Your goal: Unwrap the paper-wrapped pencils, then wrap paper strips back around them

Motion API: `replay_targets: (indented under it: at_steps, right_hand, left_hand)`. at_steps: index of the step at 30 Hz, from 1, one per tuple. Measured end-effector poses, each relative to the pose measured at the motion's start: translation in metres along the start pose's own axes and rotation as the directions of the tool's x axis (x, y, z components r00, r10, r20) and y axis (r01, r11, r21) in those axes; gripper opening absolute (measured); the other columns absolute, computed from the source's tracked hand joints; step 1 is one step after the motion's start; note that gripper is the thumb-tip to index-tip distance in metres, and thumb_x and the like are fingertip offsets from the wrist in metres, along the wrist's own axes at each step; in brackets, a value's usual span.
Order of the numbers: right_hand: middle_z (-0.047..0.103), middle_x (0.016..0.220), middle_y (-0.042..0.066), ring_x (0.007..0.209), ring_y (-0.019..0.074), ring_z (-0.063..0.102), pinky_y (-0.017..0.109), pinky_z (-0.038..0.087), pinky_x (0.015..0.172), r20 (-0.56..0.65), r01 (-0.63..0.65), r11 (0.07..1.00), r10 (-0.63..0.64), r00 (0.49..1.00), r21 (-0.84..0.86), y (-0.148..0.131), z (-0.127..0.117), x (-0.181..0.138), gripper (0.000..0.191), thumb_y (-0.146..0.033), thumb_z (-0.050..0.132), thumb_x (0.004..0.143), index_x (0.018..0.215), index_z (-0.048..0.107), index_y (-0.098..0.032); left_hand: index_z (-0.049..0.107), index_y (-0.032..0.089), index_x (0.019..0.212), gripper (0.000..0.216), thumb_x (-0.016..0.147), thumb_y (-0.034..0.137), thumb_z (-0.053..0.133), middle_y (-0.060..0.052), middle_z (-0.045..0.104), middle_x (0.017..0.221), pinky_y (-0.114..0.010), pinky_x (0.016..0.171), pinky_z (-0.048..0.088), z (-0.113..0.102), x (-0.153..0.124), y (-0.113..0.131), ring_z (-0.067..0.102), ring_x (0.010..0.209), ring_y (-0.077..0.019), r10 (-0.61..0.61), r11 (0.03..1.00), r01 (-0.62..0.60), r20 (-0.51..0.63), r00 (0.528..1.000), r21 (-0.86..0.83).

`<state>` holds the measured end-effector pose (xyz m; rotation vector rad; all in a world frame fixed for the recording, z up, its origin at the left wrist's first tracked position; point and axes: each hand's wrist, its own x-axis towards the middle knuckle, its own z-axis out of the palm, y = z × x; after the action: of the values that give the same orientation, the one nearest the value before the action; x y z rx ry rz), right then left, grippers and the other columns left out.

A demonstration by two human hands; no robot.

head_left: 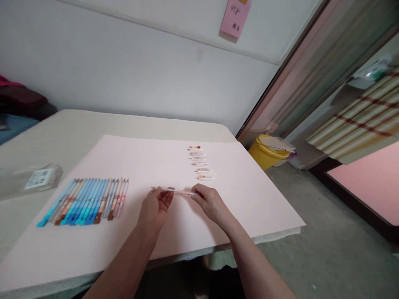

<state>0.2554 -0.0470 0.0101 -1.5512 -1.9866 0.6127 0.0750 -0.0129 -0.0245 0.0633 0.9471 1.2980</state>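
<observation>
Between my hands, level above the pink sheet, is a slim pen [179,191], white with a pinkish stretch and a dark tip pointing left. My left hand [158,203] pinches it near the tip end. The fingers of my right hand [207,198] close around its other end and hide that part. To the left lies a neat row of pens [85,201] in blue, brown, grey and red tones, tips pointing away from me. Beyond my right hand, a column of several short pen pieces and thin white refills [199,163] lies crosswise, dark tips to the left.
A pink sheet [149,158] covers much of the white table [140,122]. A clear plastic packet [40,177] with a label lies at the left. The wall [124,66] rises behind the table, and a yellow bin [264,153] stands on the floor to the right.
</observation>
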Motion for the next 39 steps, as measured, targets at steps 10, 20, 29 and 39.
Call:
replay_targets:
  at_steps: [10, 20, 29, 39]
  right_hand:
    - [0.062, 0.081, 0.002, 0.072, 0.0138, 0.054, 0.023, 0.035, 0.064, -0.024, 0.002, 0.992, -0.005, 1.0, -0.125, -0.014, 0.01, -0.002, 0.009, -0.02, 0.05, 0.085, 0.084, 0.059, -0.02]
    - [0.058, 0.066, -0.001, 0.062, 0.0121, 0.05, 0.021, 0.034, 0.057, -0.084, -0.053, 0.996, 0.059, 0.995, 0.075, -0.016, 0.017, -0.002, 0.011, -0.02, 0.051, 0.083, 0.076, 0.059, -0.019]
    - [0.055, 0.054, -0.002, 0.041, 0.008, 0.043, 0.02, 0.032, 0.041, 0.164, -0.37, 0.622, 0.363, 0.917, 0.69, -0.011, 0.03, 0.005, 0.008, -0.021, 0.056, 0.072, 0.067, 0.055, -0.015]
    - [0.062, 0.087, 0.005, 0.071, 0.0152, 0.058, 0.025, 0.042, 0.063, -0.102, -0.093, 0.993, 0.101, 0.99, 0.074, -0.025, 0.044, -0.003, 0.019, -0.026, 0.046, 0.087, 0.102, 0.057, -0.023]
  left_hand:
    - [0.052, 0.015, 0.078, 0.005, 0.081, 0.012, 0.052, -0.011, 0.068, 0.08, -0.025, 0.061, 0.054, -0.001, -0.01, -0.008, 0.066, 0.066, -0.0142, 0.022, 0.99, -0.029, 0.052, 0.998, 0.135]
    - [0.053, 0.015, 0.078, 0.003, 0.081, 0.014, 0.054, -0.012, 0.068, 0.084, -0.026, 0.063, 0.054, -0.002, -0.009, -0.009, 0.066, 0.07, -0.0147, 0.015, 0.989, -0.029, 0.094, 0.995, 0.145]
    - [0.053, 0.015, 0.077, 0.004, 0.08, 0.016, 0.055, -0.01, 0.069, 0.082, -0.025, 0.064, 0.052, 0.001, -0.012, -0.004, 0.066, 0.07, -0.0144, 0.092, 0.976, -0.114, 0.12, 0.988, 0.186]
    - [0.053, 0.016, 0.077, 0.004, 0.08, 0.014, 0.053, -0.008, 0.067, 0.077, -0.025, 0.063, 0.052, 0.002, -0.011, 0.0, 0.065, 0.068, -0.0132, 0.152, 0.973, -0.154, 0.024, 0.988, 0.17]
